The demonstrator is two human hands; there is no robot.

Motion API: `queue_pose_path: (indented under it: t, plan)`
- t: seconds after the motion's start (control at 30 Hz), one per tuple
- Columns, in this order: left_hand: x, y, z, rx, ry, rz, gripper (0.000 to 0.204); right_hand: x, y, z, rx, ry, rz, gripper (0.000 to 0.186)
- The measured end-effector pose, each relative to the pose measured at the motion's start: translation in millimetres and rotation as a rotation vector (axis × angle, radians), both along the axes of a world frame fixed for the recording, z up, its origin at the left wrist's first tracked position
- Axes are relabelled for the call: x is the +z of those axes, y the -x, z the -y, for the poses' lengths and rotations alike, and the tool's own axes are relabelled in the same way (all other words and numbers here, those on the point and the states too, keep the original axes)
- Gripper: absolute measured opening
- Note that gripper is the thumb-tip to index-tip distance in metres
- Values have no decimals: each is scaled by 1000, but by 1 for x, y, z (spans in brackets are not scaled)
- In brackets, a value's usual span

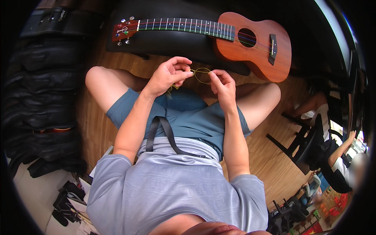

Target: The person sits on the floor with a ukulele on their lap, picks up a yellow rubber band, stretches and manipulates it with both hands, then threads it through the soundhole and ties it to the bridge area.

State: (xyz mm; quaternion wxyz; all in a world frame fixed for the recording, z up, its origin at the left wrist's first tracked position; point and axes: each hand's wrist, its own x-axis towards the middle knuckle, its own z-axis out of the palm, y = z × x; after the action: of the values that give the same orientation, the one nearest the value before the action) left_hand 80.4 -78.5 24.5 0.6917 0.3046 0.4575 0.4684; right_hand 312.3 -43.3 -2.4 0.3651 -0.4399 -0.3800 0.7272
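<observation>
Your left hand [169, 74] and right hand [222, 84] both pinch a thin, coiled yellowish string loop [202, 75], fingers closed on it, held above your lap over the blue shorts [196, 117]. Reddish-brown wooden ukulele [250, 43] lies on the black padded bench [172, 41] just beyond your knees.

The person wears a light grey short-sleeved shirt [172, 188], blue-grey shorts [192, 117] and a dark strap [166, 131]
</observation>
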Motion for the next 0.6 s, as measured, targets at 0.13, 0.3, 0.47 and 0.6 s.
queue_pose_path:
  t: [0.13,0.3,0.47,0.6]
  plan:
    - [-4,3,-3,-3,17,-224,27,-5,3,2,27,-179,192,19]
    - [-15,-3,0,24,-58,-197,21,1,8,3,118,-82,244,19]
    - [-6,-11,0,-13,-7,-167,20,-1,13,5,182,-118,217,20]
    - [-8,-11,0,-29,50,-146,22,-5,18,7,186,-90,122,21]
